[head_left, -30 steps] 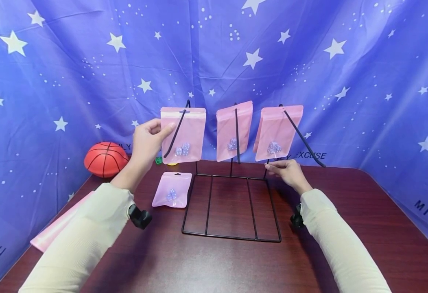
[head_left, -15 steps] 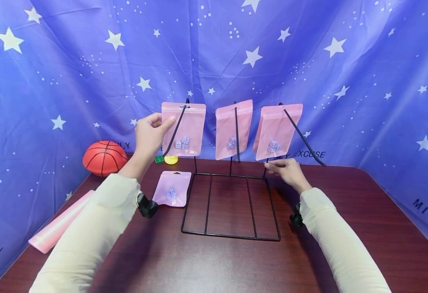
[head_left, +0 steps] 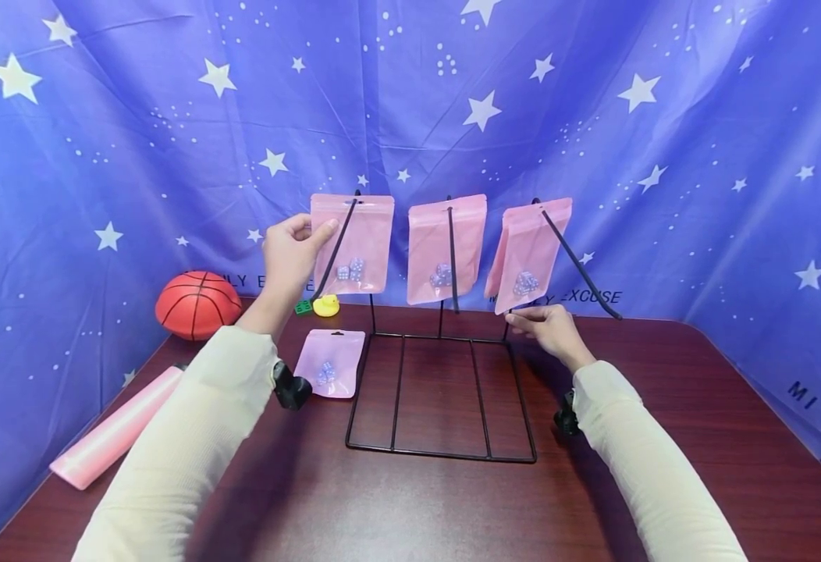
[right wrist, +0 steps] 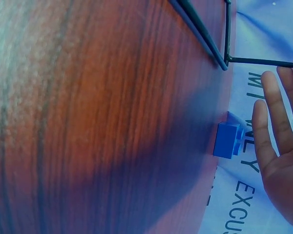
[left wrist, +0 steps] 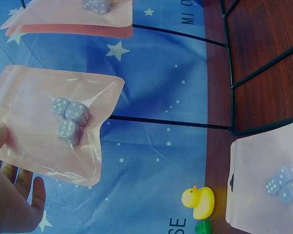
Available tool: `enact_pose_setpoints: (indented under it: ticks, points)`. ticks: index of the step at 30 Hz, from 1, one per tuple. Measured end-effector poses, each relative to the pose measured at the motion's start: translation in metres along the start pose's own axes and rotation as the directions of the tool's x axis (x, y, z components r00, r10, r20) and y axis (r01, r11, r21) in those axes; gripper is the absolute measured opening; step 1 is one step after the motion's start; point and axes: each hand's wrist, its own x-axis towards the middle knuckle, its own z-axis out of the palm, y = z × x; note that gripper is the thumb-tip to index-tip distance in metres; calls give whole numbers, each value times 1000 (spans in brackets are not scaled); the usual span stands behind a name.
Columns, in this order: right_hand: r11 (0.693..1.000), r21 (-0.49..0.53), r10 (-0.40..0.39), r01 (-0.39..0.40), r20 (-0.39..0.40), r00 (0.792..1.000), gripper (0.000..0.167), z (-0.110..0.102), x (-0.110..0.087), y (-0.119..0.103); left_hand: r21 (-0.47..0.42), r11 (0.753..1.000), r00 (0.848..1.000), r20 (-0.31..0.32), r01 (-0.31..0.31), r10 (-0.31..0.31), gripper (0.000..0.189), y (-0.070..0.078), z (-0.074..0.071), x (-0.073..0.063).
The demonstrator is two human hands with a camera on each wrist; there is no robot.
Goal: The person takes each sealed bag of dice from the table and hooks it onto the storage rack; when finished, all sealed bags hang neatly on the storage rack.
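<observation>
My left hand (head_left: 291, 254) pinches the left edge of a pink zip pouch (head_left: 371, 234), thumb in front and fingers behind. Several dotted dice (left wrist: 71, 119) show through the pouch. The left hook of a black wire rack (head_left: 442, 454) passes through the pouch's top hole, and the pouch sits far back on it. More pink pouches hang from the middle hook (head_left: 454, 265) and the right hook (head_left: 582, 265). My right hand (head_left: 551, 332) holds the rack's right upright low down, below the right pouches; its fingertips are partly cut off in the right wrist view.
Another pouch (head_left: 312, 343) with dice lies flat left of the rack base. Behind it are a yellow duck (head_left: 326, 305) and a green block (head_left: 303, 307). A red ball (head_left: 198, 306) and a pink roll-like object (head_left: 119, 429) lie at left. A blue block (right wrist: 226, 140) stands beyond the right hand.
My left hand has raised its pouch slightly and slid it back along the left hook. The middle and right pouches have swung a little. The right hand keeps its place on the upright.
</observation>
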Motion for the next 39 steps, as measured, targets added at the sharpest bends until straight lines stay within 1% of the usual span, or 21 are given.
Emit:
enact_pose_setpoints:
  ticks: [6, 15, 18, 23, 28, 31, 35, 39]
  points:
    - [1000, 8, 3, -3, 2, 1000, 40, 1, 1, 1, 9, 1000, 1000, -12, 15, -14, 29, -1, 2, 3]
    - [999, -36, -13, 13, -11, 1000, 36, 4, 0, 0, 12, 1000, 1000, -10, 28, -28, 28, -2, 4, 4]
    - [999, -33, -21, 20, -14, 1000, 35, 3, 0, 1, -7, 999, 999, 13, 39, -39, 29, -2, 4, 4]
    - [999, -22, -27, 27, -20, 999, 34, 3, 1, 2, -49, 996, 995, 70, 68, -65, 34, -1, 3, 2]
    - [999, -15, -31, 31, -22, 999, 33, 3, 3, 2, -73, 995, 992, 115, 68, -59, 39, 1, 0, 2]
    - [999, -28, -22, 22, -22, 1000, 33, 2, 3, 2, -52, 996, 990, 127, 66, -59, 41, 1, -3, 3]
    - [999, -37, -11, 10, -17, 1000, 34, 2, 2, 2, -11, 999, 990, 133, 45, -43, 41, -1, -9, 4]
    - [999, -39, -3, 2, -13, 1000, 34, 1, 2, 2, -22, 1000, 984, 175, 21, -17, 42, -5, -16, 5]
